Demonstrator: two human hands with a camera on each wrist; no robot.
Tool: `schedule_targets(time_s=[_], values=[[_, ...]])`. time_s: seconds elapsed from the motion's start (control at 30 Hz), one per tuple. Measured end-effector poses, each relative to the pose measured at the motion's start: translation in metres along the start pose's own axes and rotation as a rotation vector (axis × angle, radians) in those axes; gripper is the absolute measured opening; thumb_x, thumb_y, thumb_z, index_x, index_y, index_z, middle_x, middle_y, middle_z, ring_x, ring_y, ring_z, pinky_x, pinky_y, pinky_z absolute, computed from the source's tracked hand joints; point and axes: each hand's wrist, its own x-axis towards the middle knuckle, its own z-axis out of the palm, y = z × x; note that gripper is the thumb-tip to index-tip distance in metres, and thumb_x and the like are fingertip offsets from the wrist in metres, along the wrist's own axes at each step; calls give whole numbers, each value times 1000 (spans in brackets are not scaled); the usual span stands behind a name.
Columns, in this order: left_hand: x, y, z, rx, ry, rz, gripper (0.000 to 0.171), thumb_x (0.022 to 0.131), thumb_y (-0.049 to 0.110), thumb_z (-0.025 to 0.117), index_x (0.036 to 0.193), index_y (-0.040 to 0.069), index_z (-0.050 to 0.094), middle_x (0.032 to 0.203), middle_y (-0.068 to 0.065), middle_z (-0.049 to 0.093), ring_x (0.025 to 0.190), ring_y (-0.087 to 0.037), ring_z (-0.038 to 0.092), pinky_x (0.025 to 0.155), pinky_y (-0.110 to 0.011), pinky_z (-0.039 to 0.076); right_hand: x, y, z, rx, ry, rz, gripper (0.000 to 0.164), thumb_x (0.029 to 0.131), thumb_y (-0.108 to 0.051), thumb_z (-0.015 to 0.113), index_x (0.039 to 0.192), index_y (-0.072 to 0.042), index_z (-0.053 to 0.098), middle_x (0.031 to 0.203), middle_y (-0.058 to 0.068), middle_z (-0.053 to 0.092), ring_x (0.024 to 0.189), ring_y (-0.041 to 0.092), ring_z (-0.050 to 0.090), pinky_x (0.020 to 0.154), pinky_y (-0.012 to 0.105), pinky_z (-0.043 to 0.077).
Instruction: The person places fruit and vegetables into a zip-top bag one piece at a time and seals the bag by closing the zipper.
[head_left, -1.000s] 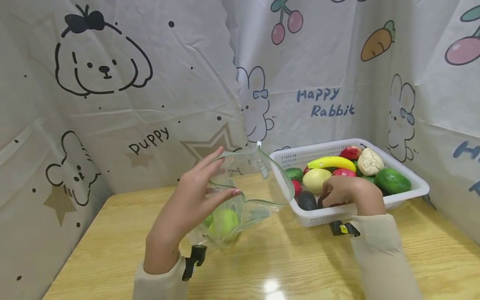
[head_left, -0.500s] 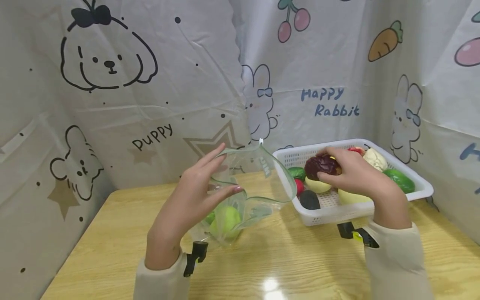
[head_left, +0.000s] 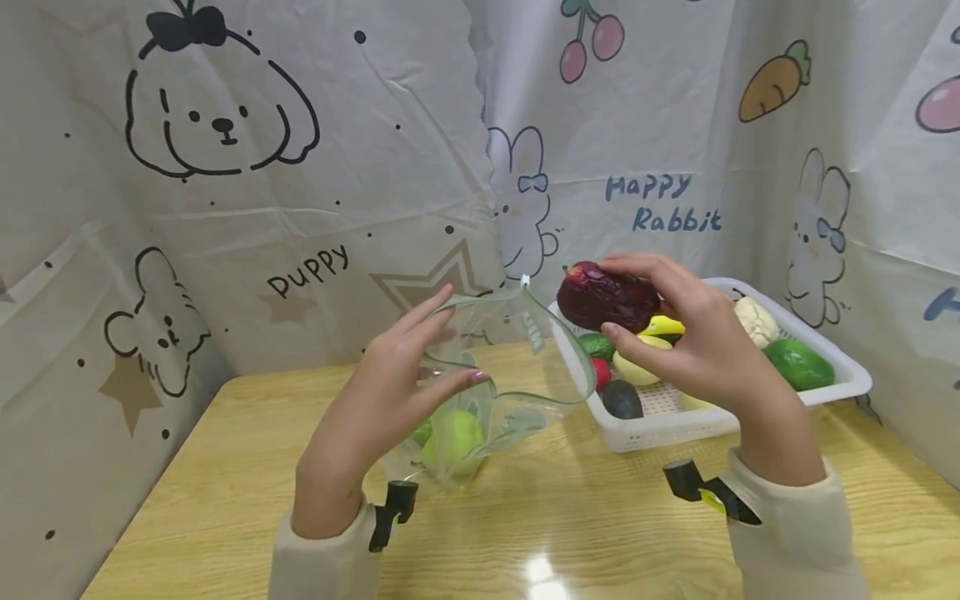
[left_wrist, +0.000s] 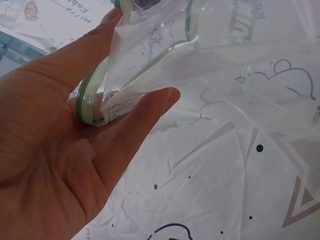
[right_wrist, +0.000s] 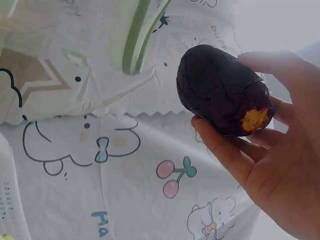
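Nearest you, beige sleeves [head_left: 326,554] with black devices [head_left: 392,515] strapped at the wrists reached over the wooden table [head_left: 600,517]. Your left hand [head_left: 375,387] was at the mouth of the clear bag [head_left: 510,358], its thumb and fingers spread and nearly straight, touching the green-edged rim. The bag stood on the table, a green round fruit [head_left: 456,440] low inside it. Your right hand [head_left: 693,333] gripped the dark purple vegetable [head_left: 603,297] between thumb and fingers, in the air just right of the bag's mouth, above the left end of the white basket [head_left: 667,434]. In that basket lay a dark oval piece [head_left: 622,401] near the front, a red round piece [head_left: 601,374] and a pale yellow piece [head_left: 636,368] behind it, a banana [head_left: 663,325] partly hidden, and, farther right, a green vegetable [head_left: 799,364] near an off-white vegetable [head_left: 756,322]. Behind everything hung a pale cloth [head_left: 375,192] printed with a puppy, rabbits, cherries and a carrot
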Motion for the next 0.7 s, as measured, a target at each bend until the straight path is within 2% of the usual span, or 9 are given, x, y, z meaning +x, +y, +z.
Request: schedule_targets(time_s=[0.13, 0.27, 0.33, 0.53, 0.7], values=[[0, -1, -1, 4, -2, 2, 53, 81, 39, 67, 123, 9, 58, 153, -7, 31, 100, -16, 62, 74, -29, 59, 2, -6, 5, 43, -2, -18, 61, 72, -2, 73, 129, -13, 53, 131, 8, 54, 108, 14, 55, 84, 8, 48], [0, 1, -1, -1, -10, -4, 56, 81, 39, 67, 127, 10, 55, 154, -7, 30, 86, -12, 65, 70, -26, 59, 3, -11, 9, 77, -24, -42, 61, 73, -2, 73, 129, -13, 53, 131, 8, 54, 109, 15, 54, 84, 10, 49], [1, 1, -1, -1, -15, -1, 57, 81, 38, 67, 128, 10, 54, 154, -7, 30, 85, -12, 65, 69, -25, 59, 3, -13, 9, 75, -29, -49, 60, 73, -2, 73, 129, -14, 53, 131, 7, 54, 108, 14, 54, 83, 12, 50], [2, 1, -2, -7, -23, -6, 59, 81, 37, 68, 130, 9, 53, 154, -7, 29, 88, -14, 65, 70, -25, 59, 3, -13, 12, 40, -57, -43, 58, 74, -6, 72, 129, -12, 53, 131, 7, 54, 109, 13, 53, 79, 33, 58], [-1, 1, -1, -11, -17, -15, 59, 80, 38, 68, 129, 8, 53, 154, -6, 29, 91, -13, 66, 70, -26, 60, 4, -12, 14, 43, -103, -9, 59, 76, -11, 72, 131, -11, 49, 131, 5, 54, 108, 9, 53, 79, 36, 58]])
